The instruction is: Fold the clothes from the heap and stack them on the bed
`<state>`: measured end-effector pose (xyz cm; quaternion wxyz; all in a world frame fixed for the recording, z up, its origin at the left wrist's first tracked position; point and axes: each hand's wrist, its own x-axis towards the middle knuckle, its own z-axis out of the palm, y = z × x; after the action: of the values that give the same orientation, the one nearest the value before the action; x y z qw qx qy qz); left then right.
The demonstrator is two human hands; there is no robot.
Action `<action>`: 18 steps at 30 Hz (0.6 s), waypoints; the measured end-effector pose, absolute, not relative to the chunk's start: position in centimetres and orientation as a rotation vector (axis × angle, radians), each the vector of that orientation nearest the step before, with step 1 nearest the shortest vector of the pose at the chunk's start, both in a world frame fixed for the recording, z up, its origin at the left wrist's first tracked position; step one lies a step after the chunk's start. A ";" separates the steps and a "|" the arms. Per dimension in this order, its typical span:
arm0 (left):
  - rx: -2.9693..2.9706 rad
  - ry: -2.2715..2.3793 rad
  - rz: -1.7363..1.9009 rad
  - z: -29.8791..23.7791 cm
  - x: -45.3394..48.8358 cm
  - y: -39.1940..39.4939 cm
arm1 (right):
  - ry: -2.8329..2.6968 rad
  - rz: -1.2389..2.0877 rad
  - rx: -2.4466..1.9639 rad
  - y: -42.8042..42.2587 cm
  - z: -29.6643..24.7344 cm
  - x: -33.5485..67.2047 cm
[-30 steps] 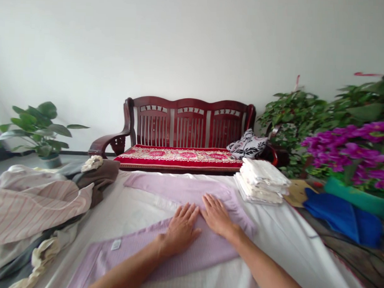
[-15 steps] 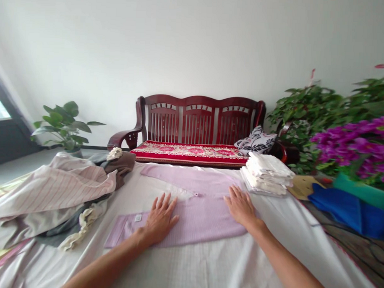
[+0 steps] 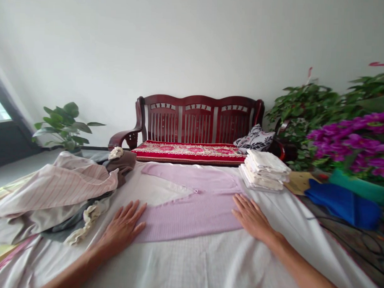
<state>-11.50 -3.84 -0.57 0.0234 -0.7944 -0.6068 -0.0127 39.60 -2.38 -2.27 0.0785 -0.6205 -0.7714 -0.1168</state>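
Observation:
A lilac ribbed garment (image 3: 189, 217) lies spread flat on the white cloth (image 3: 187, 270), its two long parts parting toward the left in a V. A small lilac bow or tie sits where they meet. My left hand (image 3: 123, 225) rests flat with fingers spread over the left end of the near part, hiding that end. At the garment's right edge my right hand (image 3: 252, 217) lies flat, fingers stretched out, the fingertips touching the fabric. Neither hand grips anything.
A heap of loose clothes (image 3: 61, 185) lies on the left. A stack of folded white cloths (image 3: 265, 171) stands at the back right. Further right are a blue cloth (image 3: 342, 204), purple flowers (image 3: 356, 141) and dark cables. A wooden bench (image 3: 197, 123) is behind.
My left hand has slid left along the near part to its end, covering the white label seen before. My right hand has shifted slightly right, toward the garment's edge.

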 end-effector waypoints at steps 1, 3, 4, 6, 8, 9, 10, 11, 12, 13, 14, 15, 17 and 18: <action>-2.441 -1.899 -0.035 -0.6 -12.0 -3.8 | -2.303 -0.365 -1.858 -2.4 -2.3 40.6; -2.413 -1.927 -0.037 -0.9 -12.8 -3.6 | -2.306 -0.376 -1.830 -2.5 -2.4 41.8; -2.404 -1.940 -0.038 -1.0 -13.1 -3.5 | -2.310 -0.369 -1.814 -2.5 -2.4 42.0; -2.381 -1.974 -0.060 -1.2 -13.5 -3.1 | -2.303 -0.335 -1.795 -2.5 -2.3 42.2; -2.360 -2.008 -0.144 -1.0 -13.7 -3.0 | -2.275 -0.280 -1.770 -2.4 -1.9 42.2; -2.367 -2.007 -0.217 -0.7 -13.7 -3.0 | -2.254 -0.252 -1.743 -2.4 -1.6 42.2; -2.394 -1.987 -0.302 -0.2 -13.7 -3.2 | -2.230 -0.230 -1.708 -2.5 -1.2 42.3; -2.443 -1.949 -0.384 0.5 -13.7 -3.4 | -2.211 -0.213 -1.669 -2.6 -0.7 42.4; -2.517 -1.893 -0.443 1.3 -13.6 -3.8 | -2.199 -0.205 -1.631 -2.9 -0.2 42.4; -2.601 -1.836 -0.470 2.1 -13.5 -4.2 | -2.201 -0.199 -1.597 -3.2 0.4 42.5; -2.678 -1.790 -0.459 2.9 -13.5 -4.7 | -2.219 -0.190 -1.568 -3.7 1.0 42.6; -2.743 -1.760 -0.415 3.7 -13.5 -5.2 | -2.250 -0.177 -1.546 -4.1 1.5 42.6; -2.811 -1.742 -0.289 4.9 -13.6 -6.3 | -2.326 -0.139 -1.522 -4.9 2.3 42.7; -2.822 -1.749 -0.229 5.3 -13.7 -6.7 | -2.357 -0.122 -1.521 -5.2 2.6 42.8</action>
<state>-13.71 -6.73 5.30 -0.0930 -0.8443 -0.5233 -0.0685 42.76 -5.24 2.59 0.1662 -0.5342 -0.8278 -0.0430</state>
